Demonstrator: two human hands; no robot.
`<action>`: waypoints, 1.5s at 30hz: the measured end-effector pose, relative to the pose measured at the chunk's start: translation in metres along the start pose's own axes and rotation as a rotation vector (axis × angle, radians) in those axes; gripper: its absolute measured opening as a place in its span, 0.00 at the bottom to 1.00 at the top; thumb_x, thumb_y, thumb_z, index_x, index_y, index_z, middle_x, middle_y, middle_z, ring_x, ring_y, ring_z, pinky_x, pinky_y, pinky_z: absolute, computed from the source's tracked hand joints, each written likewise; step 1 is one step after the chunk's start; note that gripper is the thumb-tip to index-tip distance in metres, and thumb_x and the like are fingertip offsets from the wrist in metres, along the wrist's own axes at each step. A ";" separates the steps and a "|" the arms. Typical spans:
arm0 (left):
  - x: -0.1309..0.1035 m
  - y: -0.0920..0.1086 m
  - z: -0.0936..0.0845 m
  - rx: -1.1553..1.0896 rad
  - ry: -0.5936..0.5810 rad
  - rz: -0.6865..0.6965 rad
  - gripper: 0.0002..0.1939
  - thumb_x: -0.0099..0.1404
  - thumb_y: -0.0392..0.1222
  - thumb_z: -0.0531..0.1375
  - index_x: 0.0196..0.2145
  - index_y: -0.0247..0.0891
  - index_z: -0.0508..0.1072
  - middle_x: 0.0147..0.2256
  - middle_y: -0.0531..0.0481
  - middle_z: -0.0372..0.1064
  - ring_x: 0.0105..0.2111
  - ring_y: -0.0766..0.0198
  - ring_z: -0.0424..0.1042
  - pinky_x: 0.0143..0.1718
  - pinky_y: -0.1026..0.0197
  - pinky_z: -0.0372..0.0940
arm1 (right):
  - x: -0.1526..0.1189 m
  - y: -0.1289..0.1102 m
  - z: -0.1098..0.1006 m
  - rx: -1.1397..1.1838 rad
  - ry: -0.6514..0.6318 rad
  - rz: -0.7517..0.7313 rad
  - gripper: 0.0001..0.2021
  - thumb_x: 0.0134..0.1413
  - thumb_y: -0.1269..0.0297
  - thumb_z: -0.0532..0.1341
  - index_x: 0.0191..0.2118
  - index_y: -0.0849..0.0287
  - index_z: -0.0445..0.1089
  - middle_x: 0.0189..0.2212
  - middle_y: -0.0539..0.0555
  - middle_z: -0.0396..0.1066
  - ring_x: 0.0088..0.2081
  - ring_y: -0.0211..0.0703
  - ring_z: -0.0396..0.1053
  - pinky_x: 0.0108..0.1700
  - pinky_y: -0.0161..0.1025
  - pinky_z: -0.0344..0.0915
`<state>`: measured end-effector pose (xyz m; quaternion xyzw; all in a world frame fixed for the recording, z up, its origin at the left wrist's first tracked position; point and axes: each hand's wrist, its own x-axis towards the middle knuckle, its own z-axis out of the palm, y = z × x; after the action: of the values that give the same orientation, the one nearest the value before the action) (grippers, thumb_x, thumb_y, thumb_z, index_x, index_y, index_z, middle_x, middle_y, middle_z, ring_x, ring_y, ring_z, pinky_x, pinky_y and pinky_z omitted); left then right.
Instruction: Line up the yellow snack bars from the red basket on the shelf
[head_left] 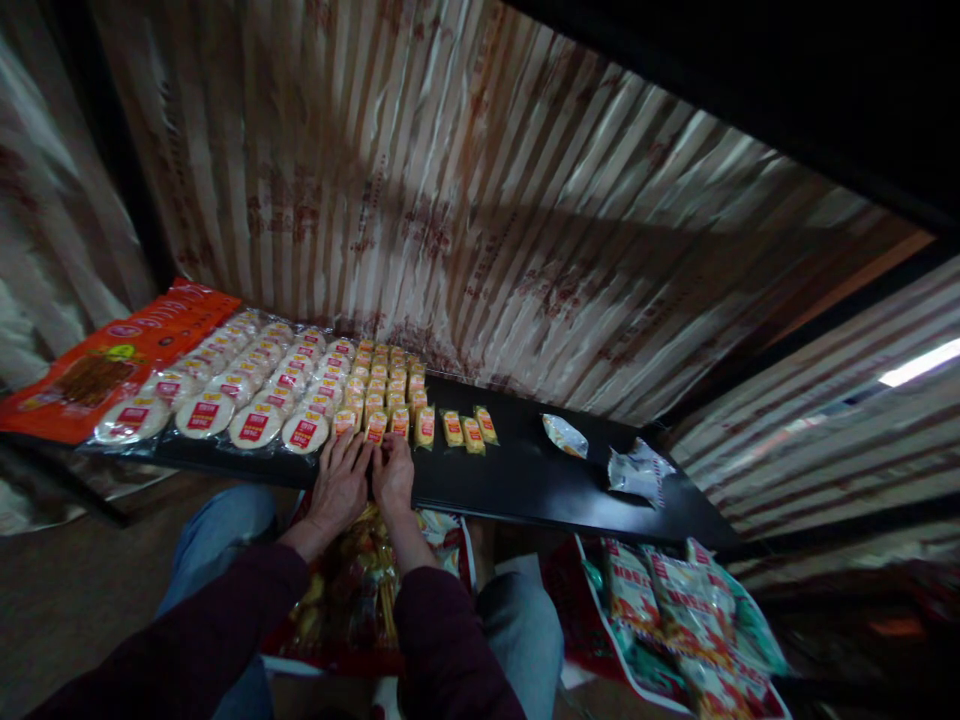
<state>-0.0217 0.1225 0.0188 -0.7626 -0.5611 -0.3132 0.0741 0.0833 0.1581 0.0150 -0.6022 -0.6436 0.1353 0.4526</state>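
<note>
Both of my hands are at the front edge of a black shelf (pixel 510 475), by rows of small yellow wrapped snack packets (pixel 424 427). My left hand (pixel 341 487) lies with its fingers stretched forward, the tips touching the front packets beside the round white crackers (pixel 305 433). Close beside it, my right hand (pixel 393 472) has its fingers bent together at the lower end of a front snack packet (pixel 376 427). The fingers partly cover that packet's lower end. To the right, three snack packets (pixel 472 434) stand apart from the rows.
An orange snack bag (pixel 124 350) lies at the shelf's left end. Two silvery wrappers (pixel 566 437) (pixel 641 472) lie toward the right. Below are a bag of packaged snacks (pixel 352 590) between my knees and a container of red-and-white packets (pixel 686 600). Striped sheeting (pixel 420 200) hangs behind.
</note>
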 end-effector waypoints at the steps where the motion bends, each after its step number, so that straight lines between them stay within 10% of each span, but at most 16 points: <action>1: 0.000 0.000 0.000 0.002 0.003 -0.002 0.23 0.58 0.33 0.52 0.52 0.29 0.70 0.55 0.36 0.65 0.61 0.47 0.54 0.61 0.42 0.48 | 0.000 0.000 0.000 -0.003 -0.005 0.002 0.08 0.54 0.72 0.55 0.40 0.60 0.66 0.34 0.55 0.71 0.34 0.41 0.70 0.39 0.37 0.67; 24: -0.006 -0.006 0.010 -0.042 0.087 -0.120 0.30 0.60 0.31 0.52 0.60 0.28 0.56 0.65 0.30 0.41 0.66 0.45 0.38 0.60 0.41 0.52 | 0.000 -0.005 -0.001 -0.023 0.034 0.008 0.06 0.55 0.71 0.54 0.38 0.58 0.65 0.31 0.53 0.68 0.32 0.41 0.68 0.35 0.36 0.65; 45: -0.003 -0.011 0.011 0.006 0.021 -0.006 0.25 0.62 0.33 0.51 0.57 0.27 0.62 0.64 0.30 0.43 0.66 0.45 0.34 0.61 0.41 0.50 | -0.002 0.000 0.000 -0.007 -0.015 0.012 0.08 0.54 0.71 0.55 0.40 0.58 0.66 0.34 0.54 0.69 0.35 0.41 0.69 0.39 0.37 0.66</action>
<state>-0.0279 0.1293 0.0060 -0.7573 -0.5637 -0.3197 0.0813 0.0829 0.1563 0.0147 -0.6065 -0.6441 0.1402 0.4446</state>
